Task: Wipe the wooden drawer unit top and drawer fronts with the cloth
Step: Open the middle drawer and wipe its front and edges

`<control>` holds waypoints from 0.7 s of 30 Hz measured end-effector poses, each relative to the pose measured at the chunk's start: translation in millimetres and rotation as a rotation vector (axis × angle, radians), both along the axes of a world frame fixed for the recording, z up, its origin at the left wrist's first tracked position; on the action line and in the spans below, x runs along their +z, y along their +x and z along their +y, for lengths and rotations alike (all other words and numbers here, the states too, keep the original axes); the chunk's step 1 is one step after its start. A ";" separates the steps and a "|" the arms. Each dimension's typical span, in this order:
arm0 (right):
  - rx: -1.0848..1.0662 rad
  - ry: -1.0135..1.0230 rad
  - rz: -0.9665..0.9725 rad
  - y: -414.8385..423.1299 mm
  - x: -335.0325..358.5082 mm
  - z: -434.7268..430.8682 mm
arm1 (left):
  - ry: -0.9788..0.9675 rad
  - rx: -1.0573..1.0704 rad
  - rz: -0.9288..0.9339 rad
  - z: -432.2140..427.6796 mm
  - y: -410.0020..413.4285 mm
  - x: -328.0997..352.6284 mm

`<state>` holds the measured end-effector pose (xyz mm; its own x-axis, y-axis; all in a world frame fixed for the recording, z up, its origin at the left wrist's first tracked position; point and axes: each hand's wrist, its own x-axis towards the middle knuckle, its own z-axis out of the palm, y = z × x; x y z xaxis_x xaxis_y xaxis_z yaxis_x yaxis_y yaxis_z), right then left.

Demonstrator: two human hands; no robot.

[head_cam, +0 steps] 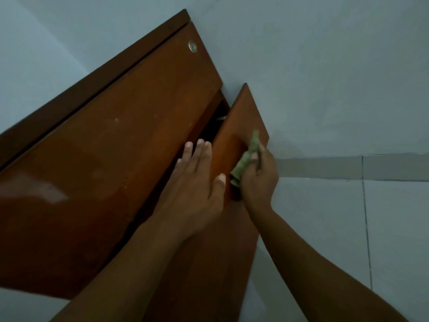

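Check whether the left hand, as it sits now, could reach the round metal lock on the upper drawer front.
Probably yes. The left hand lies flat and empty at the open drawer's edge, and the bare wood up to the lock is unobstructed. The right hand with the cloth stays off to the side.

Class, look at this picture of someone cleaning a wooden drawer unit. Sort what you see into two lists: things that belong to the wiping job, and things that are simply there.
Belongs to the job:
drawer unit
open drawer front, pulled out
green cloth, bunched in the right hand
left hand, flat on the drawer's edge

Simply there:
round metal lock on the top drawer
wall
tiled floor
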<state>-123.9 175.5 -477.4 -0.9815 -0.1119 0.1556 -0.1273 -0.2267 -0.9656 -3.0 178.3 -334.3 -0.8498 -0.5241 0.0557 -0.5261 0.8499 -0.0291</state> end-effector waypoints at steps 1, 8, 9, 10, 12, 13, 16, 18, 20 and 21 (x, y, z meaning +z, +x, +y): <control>0.092 -0.019 0.153 9.0 7.2 -2.0 | -0.005 0.003 -0.004 0.0 0.1 0.2; 0.265 0.090 0.111 -11.6 -41.1 -19.2 | -0.017 -0.026 0.018 -2.6 0.6 -3.0; 0.230 0.095 0.029 -10.7 -43.8 -18.3 | -0.029 -0.029 0.016 -3.1 0.5 -3.5; 0.194 0.103 -0.058 -9.2 -44.9 -17.3 | -0.047 -0.032 0.011 -3.2 0.3 -3.9; 0.171 0.113 -0.289 -4.3 -41.5 -12.1 | -0.108 -0.040 -0.004 -2.5 0.8 -4.3; 0.191 0.131 -0.401 -1.9 -41.7 -8.7 | -0.148 -0.042 -0.012 -1.9 1.6 -4.5; 0.243 0.074 -0.644 8.0 -41.8 12.0 | -0.267 -0.045 -0.033 2.1 6.3 -4.9; 0.244 -0.021 -0.756 14.3 -44.5 25.3 | -0.350 -0.052 -0.073 8.0 12.4 -4.7; 0.266 -0.067 -0.805 20.0 -52.9 36.8 | -0.488 -0.083 -0.182 15.2 24.1 -5.9; 0.294 -0.068 -0.806 24.2 -50.6 46.1 | -0.584 -0.111 -0.262 18.5 32.0 -7.2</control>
<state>-99.7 221.6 -528.1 -0.7277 -0.3945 -0.5611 0.6646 -0.2033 -0.7190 29.0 196.8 -341.5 -0.9214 -0.3783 0.0884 -0.3485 0.7044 -0.6183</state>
